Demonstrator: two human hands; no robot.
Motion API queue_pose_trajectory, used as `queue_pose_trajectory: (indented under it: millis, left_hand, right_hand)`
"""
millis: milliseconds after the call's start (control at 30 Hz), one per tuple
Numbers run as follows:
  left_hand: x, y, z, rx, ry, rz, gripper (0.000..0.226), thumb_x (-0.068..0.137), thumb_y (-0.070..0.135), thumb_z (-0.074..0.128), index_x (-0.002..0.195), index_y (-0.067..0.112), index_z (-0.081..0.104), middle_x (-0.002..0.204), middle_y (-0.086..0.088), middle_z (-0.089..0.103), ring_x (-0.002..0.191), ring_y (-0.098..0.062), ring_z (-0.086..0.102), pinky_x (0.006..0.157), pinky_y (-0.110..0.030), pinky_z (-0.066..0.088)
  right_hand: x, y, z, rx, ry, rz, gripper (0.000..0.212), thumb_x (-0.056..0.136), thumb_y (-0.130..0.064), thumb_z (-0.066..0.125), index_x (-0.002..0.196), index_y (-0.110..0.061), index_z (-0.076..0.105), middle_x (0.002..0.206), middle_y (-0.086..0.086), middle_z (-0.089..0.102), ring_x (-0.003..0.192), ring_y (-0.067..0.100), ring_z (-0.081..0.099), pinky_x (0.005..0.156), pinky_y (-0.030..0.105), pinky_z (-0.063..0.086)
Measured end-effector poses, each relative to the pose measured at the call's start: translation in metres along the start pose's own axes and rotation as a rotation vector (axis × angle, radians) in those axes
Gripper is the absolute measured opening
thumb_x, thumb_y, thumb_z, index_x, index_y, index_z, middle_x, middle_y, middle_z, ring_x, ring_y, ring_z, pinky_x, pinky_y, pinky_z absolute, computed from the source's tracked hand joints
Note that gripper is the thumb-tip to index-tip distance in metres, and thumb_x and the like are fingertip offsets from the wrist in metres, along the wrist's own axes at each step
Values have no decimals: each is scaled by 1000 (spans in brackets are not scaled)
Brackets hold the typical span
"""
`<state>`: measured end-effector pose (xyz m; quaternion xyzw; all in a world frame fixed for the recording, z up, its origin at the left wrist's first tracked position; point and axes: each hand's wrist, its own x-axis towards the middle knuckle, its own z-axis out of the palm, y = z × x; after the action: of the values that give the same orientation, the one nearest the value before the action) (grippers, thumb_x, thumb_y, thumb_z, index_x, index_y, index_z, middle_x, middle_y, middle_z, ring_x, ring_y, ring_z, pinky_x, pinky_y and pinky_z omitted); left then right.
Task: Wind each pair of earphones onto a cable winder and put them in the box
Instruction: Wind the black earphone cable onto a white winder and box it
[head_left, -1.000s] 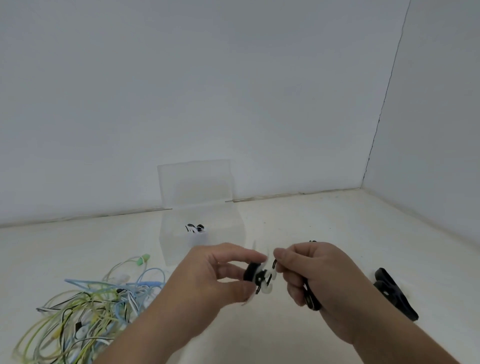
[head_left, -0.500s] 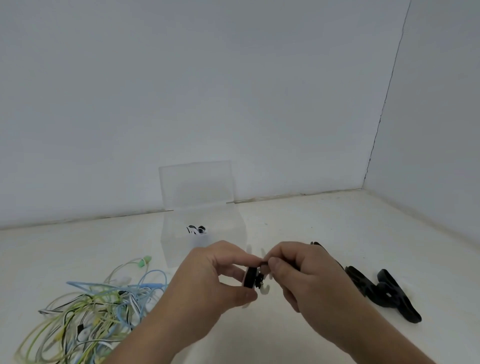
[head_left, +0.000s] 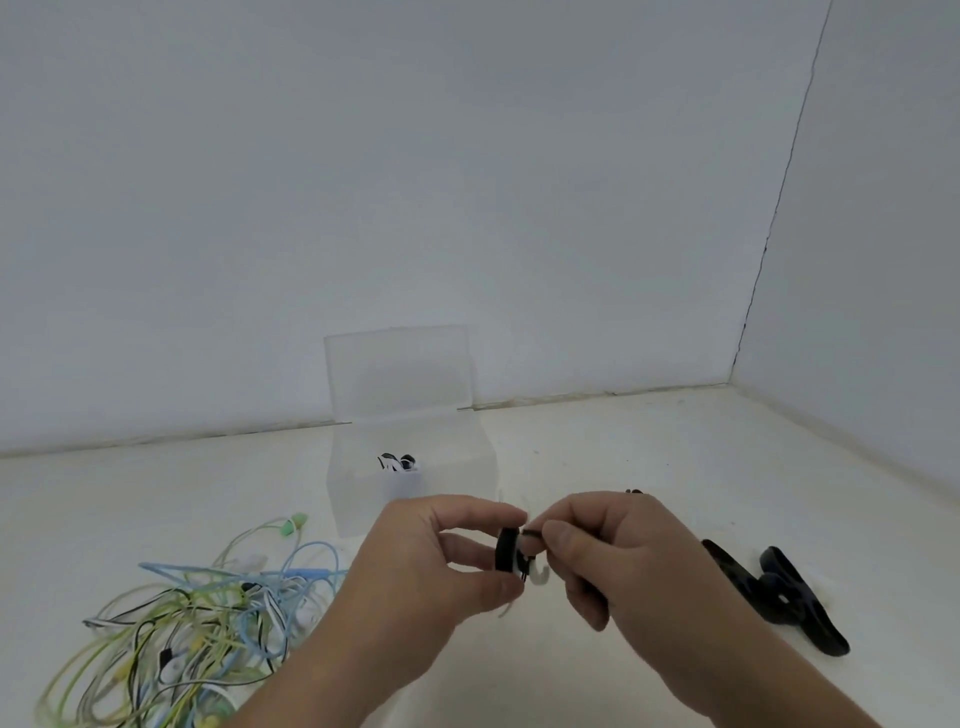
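My left hand (head_left: 436, 561) pinches a small black cable winder (head_left: 507, 550) with black-and-white earphone cable wound on it and a white earbud showing beneath. My right hand (head_left: 618, 561) pinches the end of that cable just right of the winder, fingertips close to my left thumb. Behind my hands stands the clear plastic box (head_left: 467, 457) with its lid up; one wound black-and-white pair (head_left: 397, 462) lies inside. A tangled pile of green, blue, white and black earphones (head_left: 197, 623) lies at the lower left.
Black cable winders (head_left: 779, 597) lie on the white surface to the right of my right hand. White walls close the scene behind and on the right, meeting in a corner at the far right.
My hands have drawn closer together, and my right fingers have come up against the winder. The earbuds that showed between my hands are now mostly hidden.
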<state>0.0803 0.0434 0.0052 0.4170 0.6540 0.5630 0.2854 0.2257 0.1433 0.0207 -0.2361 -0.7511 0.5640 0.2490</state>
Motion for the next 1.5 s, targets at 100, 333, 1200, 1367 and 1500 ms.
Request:
queue_pose_trajectory:
  millis: [100,333,1200,1367,1500]
  left_hand:
    - [1,0,2,-54,74,0,43,70,-14,80,95,20,77,79,-3,78,70,-16,75,59,-17,53]
    - [7,-9,2,-308,255,-51,41,70,-15,77,97,15,77,88,-2,78,75,-26,76,68,-33,60]
    - [3,-3,0,-387,13,38,43,56,-3,73,92,19,80,99,-14,76,83,-35,74,72,-39,58]
    - [1,-2,-2,-337,-36,52,39,59,-1,75,93,18,79,99,-17,75,81,-32,73,69,-36,58]
    - [1,-2,0,-353,-56,0,35,60,0,74,91,18,78,100,-12,75,81,-34,73,69,-37,59]
  right_hand:
    - [-2,-2,0,-182,-18,-65,28,100,-16,52,83,-22,73,50,-6,51,42,9,40,49,22,36]
    - [0,11,13,-662,89,-354,33,92,-41,38,107,-32,67,77,-7,57,69,11,58,67,30,49]
    - [4,3,4,188,293,42,6,81,-3,74,78,-8,75,66,11,71,57,16,65,55,23,50]
    - [5,4,3,204,314,27,7,79,-2,75,81,-8,74,68,12,72,61,20,67,60,27,55]
    - [4,4,2,204,313,19,10,79,-1,76,82,-11,75,70,9,73,62,20,68,64,30,58]
